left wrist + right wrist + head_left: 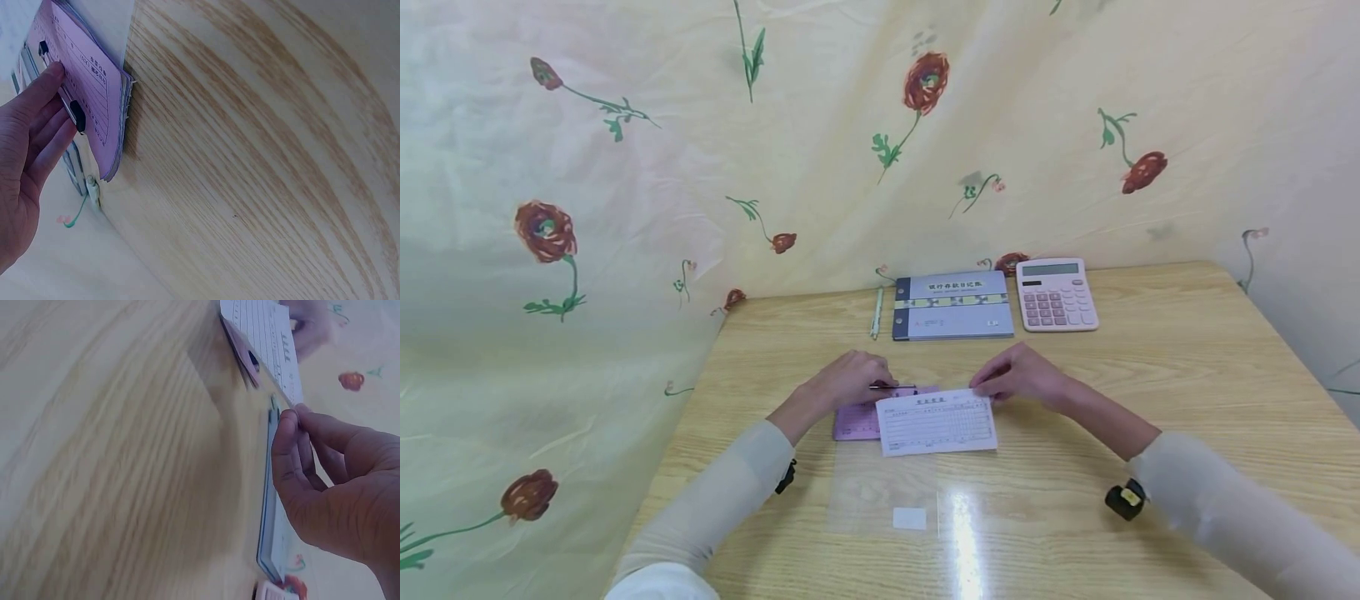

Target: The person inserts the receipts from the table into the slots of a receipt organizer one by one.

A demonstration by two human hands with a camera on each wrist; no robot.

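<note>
My left hand (857, 379) grips the top edge of a stack of pink printed forms (856, 423). In the left wrist view, the thumb presses on the stack beside a clip (77, 115) with black ends, and the other fingers lie behind it. A white printed form (936, 421) is pinched at its upper right corner between the thumb and fingers of my right hand (1018, 375). It overlaps the right part of the pink stack and hides much of it. The right wrist view shows the white form (275, 344) tilted, with its pinched corner raised off the table.
A clear plastic sleeve (865, 492) with a white label (909, 518) lies on the wooden table in front of the forms. Behind the hands are a pen (877, 312), a grey-blue ledger book (955, 308) and a pink calculator (1057, 296). A flowered cloth (827, 150) hangs behind the table.
</note>
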